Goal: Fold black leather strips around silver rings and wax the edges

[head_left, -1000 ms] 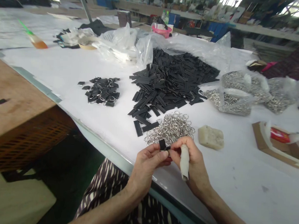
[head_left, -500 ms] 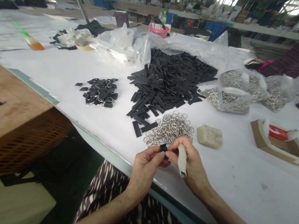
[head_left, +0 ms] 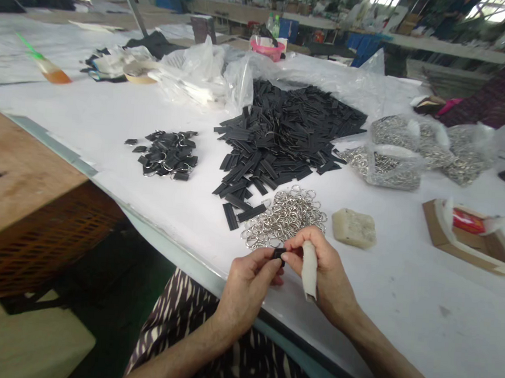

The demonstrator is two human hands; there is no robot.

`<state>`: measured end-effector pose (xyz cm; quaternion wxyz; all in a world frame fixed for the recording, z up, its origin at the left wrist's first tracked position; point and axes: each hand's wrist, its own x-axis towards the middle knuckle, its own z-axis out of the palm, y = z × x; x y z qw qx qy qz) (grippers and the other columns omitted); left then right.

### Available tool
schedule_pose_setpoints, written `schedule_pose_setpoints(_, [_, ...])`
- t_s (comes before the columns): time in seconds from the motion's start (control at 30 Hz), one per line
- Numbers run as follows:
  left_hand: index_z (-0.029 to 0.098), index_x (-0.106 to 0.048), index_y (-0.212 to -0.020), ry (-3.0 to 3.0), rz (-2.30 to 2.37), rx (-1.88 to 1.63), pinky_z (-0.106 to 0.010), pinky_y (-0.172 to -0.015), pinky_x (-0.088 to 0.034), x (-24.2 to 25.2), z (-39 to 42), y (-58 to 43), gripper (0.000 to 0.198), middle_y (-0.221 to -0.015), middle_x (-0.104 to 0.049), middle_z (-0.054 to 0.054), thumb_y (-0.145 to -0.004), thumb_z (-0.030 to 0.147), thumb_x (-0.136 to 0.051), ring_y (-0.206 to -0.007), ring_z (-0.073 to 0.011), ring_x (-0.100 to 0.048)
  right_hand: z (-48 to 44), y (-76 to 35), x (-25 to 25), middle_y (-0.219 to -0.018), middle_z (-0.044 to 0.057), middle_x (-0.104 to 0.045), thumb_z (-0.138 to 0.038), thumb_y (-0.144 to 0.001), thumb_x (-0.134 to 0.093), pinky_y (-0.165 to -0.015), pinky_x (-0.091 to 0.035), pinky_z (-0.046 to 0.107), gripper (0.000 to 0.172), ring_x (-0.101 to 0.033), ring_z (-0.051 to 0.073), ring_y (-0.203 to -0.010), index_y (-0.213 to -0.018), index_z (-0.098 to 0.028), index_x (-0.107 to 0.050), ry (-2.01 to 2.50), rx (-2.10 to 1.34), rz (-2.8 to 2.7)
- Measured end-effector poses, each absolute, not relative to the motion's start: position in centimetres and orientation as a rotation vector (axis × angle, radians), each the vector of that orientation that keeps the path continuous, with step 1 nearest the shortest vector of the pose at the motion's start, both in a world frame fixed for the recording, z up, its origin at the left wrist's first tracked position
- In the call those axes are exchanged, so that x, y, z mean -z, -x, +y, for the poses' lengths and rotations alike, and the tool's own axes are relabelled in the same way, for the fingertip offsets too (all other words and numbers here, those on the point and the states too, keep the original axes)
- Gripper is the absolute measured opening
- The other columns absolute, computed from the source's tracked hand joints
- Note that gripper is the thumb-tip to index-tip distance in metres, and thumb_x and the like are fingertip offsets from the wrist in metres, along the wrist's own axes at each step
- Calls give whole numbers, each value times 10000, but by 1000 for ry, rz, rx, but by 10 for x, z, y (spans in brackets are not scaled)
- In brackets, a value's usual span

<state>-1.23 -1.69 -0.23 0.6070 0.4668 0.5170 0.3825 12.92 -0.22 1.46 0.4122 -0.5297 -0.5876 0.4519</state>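
Observation:
Both hands meet over the front edge of the white table. A small folded black strip (head_left: 279, 254) is pinched between the fingertips of my left hand (head_left: 247, 283). My right hand (head_left: 325, 267) has its thumb and index finger at the strip's right side. It also holds a pale, wrapped tool handle (head_left: 309, 272), whose working end I cannot make out. Whether a ring sits in the fold is hidden by the fingers. Just beyond the hands lies a heap of silver metal rings (head_left: 289, 214), with a large pile of black strips (head_left: 281, 134) behind it.
Folded black strips with rings (head_left: 167, 154) lie in a small pile at left. To the right are a waxy block (head_left: 353, 228), clear bags of rings (head_left: 386, 166) and a cardboard box (head_left: 458, 241). A brush (head_left: 50, 69) and plastic sheeting (head_left: 203, 75) lie farther back.
The folded strip has turned and tipped between the fingers, showing less of its upright flap. Both hands have shifted very slightly; the piles are unchanged.

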Motion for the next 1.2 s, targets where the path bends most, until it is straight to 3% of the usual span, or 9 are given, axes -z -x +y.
schedule_pose_setpoints(0.1, [195, -639, -829, -1351, 1277, -861, -232, -560, -371, 3, -13, 17, 170, -646, -520, 25, -860, 303, -511, -592, -106, -477, -2, -131, -17, -809, -10, -581, -174, -784, -583, -595, -403, 256, 102, -518, 147, -706, -804, -212, -490, 1350, -1139, -1485])
schedule_pose_setpoints(0.23, [207, -663, -855, -1501, 1324, -923, -242, -613, -383, -3, -7, 21, 98, -888, -555, 0, -782, 232, -603, -622, -83, -452, -3, -131, -20, -812, -20, -580, -174, -777, -584, -608, -399, 255, 128, -509, 138, -689, -798, -216, -465, 1323, -1165, -1467])
schedule_pose_setpoints(0.37, [196, -642, -957, -1119, 1116, -733, -207, -436, -356, -7, -4, 18, 200, -595, -529, 36, -783, 273, -578, -477, -90, -444, -3, -130, -20, -791, -24, -571, -182, -771, -581, -579, -382, 251, 137, -487, 131, -644, -786, -217, -448, 1324, -1210, -1435])
schedule_pose_setpoints(0.43, [162, -628, -958, -943, 1032, -702, -201, -384, -361, -6, -5, 15, 218, -562, -533, 30, -783, 272, -557, -445, -103, -474, -3, -129, -19, -784, -23, -567, -193, -767, -585, -568, -378, 251, 142, -484, 133, -636, -782, -216, -446, 1328, -1218, -1419])
schedule_pose_setpoints(0.57, [119, -626, -846, -803, 988, -775, -237, -539, -504, -4, -5, 10, 154, -680, -618, -30, -764, 239, -576, -615, -149, -610, -3, -128, -16, -798, -20, -569, -200, -760, -597, -590, -390, 261, 151, -500, 143, -664, -778, -216, -447, 1336, -1212, -1399])
schedule_pose_setpoints(0.7, [111, -642, -841, -767, 1004, -788, -265, -648, -535, -3, -5, 12, 152, -717, -654, -53, -768, 228, -576, -694, -170, -643, -3, -128, -16, -810, -15, -578, -207, -776, -591, -619, -411, 270, 144, -524, 154, -701, -781, -217, -448, 1325, -1244, -1369])
schedule_pose_setpoints(0.93, [103, -623, -781, -635, 1010, -767, -239, -610, -536, 0, -3, 15, 155, -738, -680, -80, -700, 229, -660, -661, -170, -654, -4, -127, -17, -846, -15, -598, -176, -796, -569, -596, -430, 233, 107, -545, 142, -734, -795, -222, -471, 1313, -1233, -1395])
schedule_pose_setpoints(1.2, [108, -658, -834, -655, 956, -759, -235, -625, -536, 5, -4, 16, 157, -755, -668, -70, -745, 229, -612, -654, -152, -646, -3, -126, -17, -836, -3, -597, -171, -782, -562, -604, -428, 242, 99, -528, 146, -720, -775, -217, -474, 1379, -1200, -1447])
